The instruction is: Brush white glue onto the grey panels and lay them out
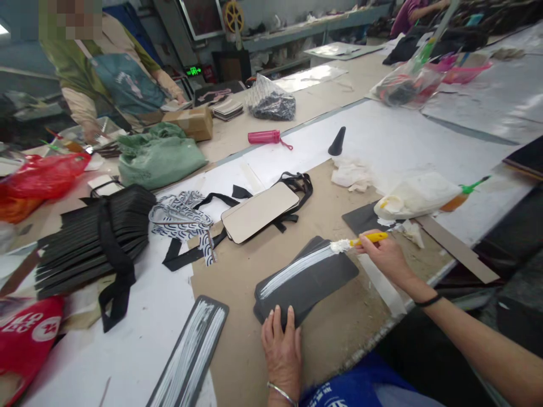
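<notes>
Right hand (384,257) is holding a yellow brush (376,237) in a pretty snug grip, its white tip touching a dark panel (311,282). Left hand (282,345) is just resting on that panel's near edge, grip loose and wide. Panel's sitting on the desk (169,308), atop some brown board (237,339).

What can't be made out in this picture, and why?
In the head view:
Yellow brush: bristles, coated by white paste.
Stacked dark panels: their number, the top one covering those below.
White-streaked panel: near end, cut off by the bottom edge.
Green cloth bundle: anything inside, hidden by its folds.
</notes>
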Demonstrator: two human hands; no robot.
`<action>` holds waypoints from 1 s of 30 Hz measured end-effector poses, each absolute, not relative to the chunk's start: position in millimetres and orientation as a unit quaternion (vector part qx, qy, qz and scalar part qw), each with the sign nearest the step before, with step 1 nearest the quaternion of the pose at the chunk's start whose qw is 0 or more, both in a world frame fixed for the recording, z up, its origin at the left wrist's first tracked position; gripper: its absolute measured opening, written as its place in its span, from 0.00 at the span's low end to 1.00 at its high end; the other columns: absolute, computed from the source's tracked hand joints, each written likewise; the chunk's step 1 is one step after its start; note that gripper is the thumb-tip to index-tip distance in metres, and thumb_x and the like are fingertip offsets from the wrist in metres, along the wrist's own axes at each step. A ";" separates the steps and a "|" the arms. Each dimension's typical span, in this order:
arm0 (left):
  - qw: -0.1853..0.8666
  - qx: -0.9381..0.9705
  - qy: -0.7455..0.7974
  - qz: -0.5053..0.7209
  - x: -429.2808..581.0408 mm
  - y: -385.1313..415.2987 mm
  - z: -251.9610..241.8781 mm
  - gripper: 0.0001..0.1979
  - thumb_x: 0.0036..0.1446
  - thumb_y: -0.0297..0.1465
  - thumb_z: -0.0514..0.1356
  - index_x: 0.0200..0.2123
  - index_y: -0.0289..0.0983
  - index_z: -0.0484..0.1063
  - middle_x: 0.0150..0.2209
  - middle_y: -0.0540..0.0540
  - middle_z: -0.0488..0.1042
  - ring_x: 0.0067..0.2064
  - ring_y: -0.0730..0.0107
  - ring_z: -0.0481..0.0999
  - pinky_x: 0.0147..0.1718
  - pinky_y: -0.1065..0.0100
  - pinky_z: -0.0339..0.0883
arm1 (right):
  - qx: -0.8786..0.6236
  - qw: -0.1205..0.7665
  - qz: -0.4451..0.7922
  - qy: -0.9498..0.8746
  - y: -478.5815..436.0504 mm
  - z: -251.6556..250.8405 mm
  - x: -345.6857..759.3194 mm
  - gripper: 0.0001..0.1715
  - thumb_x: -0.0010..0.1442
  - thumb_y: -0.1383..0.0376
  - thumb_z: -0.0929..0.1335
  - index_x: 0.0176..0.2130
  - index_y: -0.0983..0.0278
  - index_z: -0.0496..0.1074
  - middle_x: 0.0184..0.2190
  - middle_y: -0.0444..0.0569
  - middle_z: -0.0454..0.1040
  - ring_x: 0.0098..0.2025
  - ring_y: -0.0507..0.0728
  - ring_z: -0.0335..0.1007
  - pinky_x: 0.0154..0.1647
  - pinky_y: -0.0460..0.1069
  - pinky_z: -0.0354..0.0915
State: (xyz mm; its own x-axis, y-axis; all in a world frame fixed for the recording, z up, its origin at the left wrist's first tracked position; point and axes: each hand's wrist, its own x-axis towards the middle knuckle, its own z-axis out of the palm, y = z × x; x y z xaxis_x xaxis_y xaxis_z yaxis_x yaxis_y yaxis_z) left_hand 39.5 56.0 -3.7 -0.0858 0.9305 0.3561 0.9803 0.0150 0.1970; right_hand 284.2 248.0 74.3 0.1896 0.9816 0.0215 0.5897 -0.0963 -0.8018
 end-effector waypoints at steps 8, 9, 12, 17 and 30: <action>-0.055 -0.633 -0.687 -0.353 20.9 46.1 -3.6 0.18 0.57 0.24 0.52 0.52 0.36 0.64 0.49 0.38 0.68 0.52 0.63 0.67 0.49 0.58 0.68 | -0.575 0.394 0.353 -0.624 186.3 94.2 228.1 0.16 0.55 0.53 0.64 0.30 0.64 0.70 0.32 0.50 0.73 0.28 0.56 0.74 0.29 0.49 0.73; -0.074 -0.618 -0.684 -0.379 15.0 44.1 -4.5 0.17 0.58 0.23 0.50 0.51 0.36 0.63 0.49 0.39 0.69 0.52 0.66 0.68 0.50 0.60 0.68 | -0.553 0.393 0.379 -0.629 174.6 94.7 215.5 0.16 0.55 0.53 0.65 0.30 0.64 0.70 0.32 0.50 0.72 0.29 0.56 0.74 0.29 0.49 0.73; -0.127 -0.578 -0.687 -0.421 -2.9 40.2 -7.3 0.17 0.59 0.22 0.46 0.50 0.36 0.64 0.47 0.41 0.72 0.50 0.68 0.70 0.50 0.62 0.68 | -0.512 0.382 0.449 -0.625 144.6 91.5 181.2 0.16 0.56 0.53 0.65 0.30 0.64 0.70 0.32 0.50 0.70 0.29 0.56 0.73 0.29 0.50 0.74; -0.187 -0.549 -0.694 -0.427 -21.3 43.8 -8.6 0.17 0.59 0.23 0.45 0.50 0.36 0.64 0.43 0.43 0.75 0.45 0.69 0.74 0.46 0.63 0.70 | -0.497 0.379 0.535 -0.569 119.0 72.6 143.0 0.20 0.55 0.49 0.66 0.30 0.65 0.69 0.30 0.50 0.69 0.29 0.57 0.73 0.29 0.51 0.75; -0.007 -0.695 -0.649 -0.308 -17.2 48.8 -2.4 0.14 0.56 0.24 0.53 0.47 0.34 0.66 0.40 0.42 0.74 0.44 0.63 0.71 0.45 0.56 0.69 | -0.631 0.402 0.457 -0.480 163.9 46.7 242.4 0.18 0.51 0.51 0.68 0.32 0.63 0.69 0.26 0.49 0.75 0.29 0.60 0.75 0.31 0.53 0.75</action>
State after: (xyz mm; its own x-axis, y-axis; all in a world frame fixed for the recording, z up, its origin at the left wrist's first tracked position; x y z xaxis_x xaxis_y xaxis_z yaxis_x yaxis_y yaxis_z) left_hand -17.2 48.8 -2.4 -0.0329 0.9076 0.4185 0.8985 -0.1565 0.4101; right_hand 242.4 163.9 46.7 0.1207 0.9742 -0.1905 0.2384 -0.2147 -0.9471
